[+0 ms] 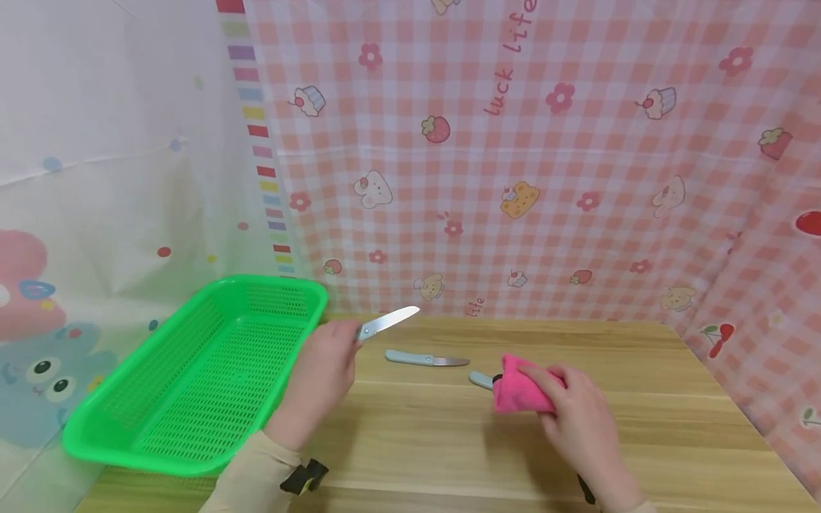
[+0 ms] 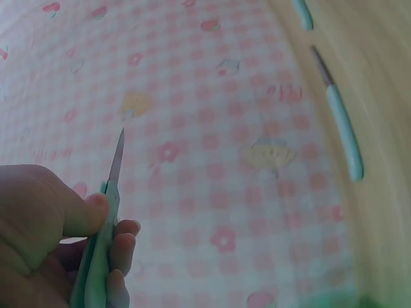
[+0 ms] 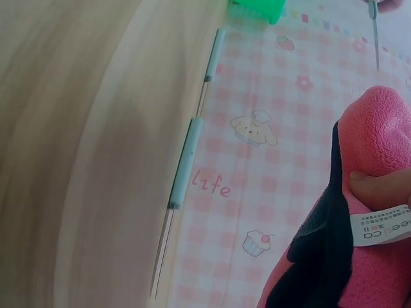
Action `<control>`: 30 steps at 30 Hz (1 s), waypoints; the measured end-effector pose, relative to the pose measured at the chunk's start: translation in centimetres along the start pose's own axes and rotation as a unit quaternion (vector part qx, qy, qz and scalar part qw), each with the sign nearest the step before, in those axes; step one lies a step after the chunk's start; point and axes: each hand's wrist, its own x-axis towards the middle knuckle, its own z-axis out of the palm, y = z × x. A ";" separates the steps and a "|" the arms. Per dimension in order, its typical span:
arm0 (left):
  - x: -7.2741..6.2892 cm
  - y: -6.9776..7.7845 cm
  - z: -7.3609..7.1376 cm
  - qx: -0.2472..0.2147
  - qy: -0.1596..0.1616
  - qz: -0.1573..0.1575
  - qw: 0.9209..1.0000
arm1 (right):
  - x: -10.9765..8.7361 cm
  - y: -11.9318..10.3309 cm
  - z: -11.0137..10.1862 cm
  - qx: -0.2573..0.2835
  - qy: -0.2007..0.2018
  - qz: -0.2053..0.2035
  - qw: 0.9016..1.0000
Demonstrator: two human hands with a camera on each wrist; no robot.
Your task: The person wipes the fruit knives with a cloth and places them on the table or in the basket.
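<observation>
My left hand grips a small paring knife by its pale blue handle, the blade pointing up and to the right. In the left wrist view, thumb and fingers wrap round that handle. A bright pink cloth with a black edge and a white label is held bunched in my right hand. Between the hands, a second paring knife lies on the table. Beside it rests a third knife, its blade hidden behind the cloth in the head view.
A green plastic basket with slotted walls stands on the left of the wooden table. Pink checked cloth hangs along the back and right, and a pale printed sheet hangs at the left.
</observation>
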 end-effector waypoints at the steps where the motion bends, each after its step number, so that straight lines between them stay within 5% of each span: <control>1: 0.1 -0.3 -0.2 -0.003 0.003 -0.001 1.000 | 0.0 0.1 0.0 0.000 0.000 0.000 1.000; 15: 2.8 -4.8 -6.1 -0.001 -0.079 -0.135 0.988 | -0.6 2.0 -1.0 -0.016 0.004 0.012 1.000; 30: 2.0 -11.6 -8.3 -0.017 -0.189 -0.280 0.941 | -1.2 3.1 -2.0 -0.018 -0.004 0.021 1.000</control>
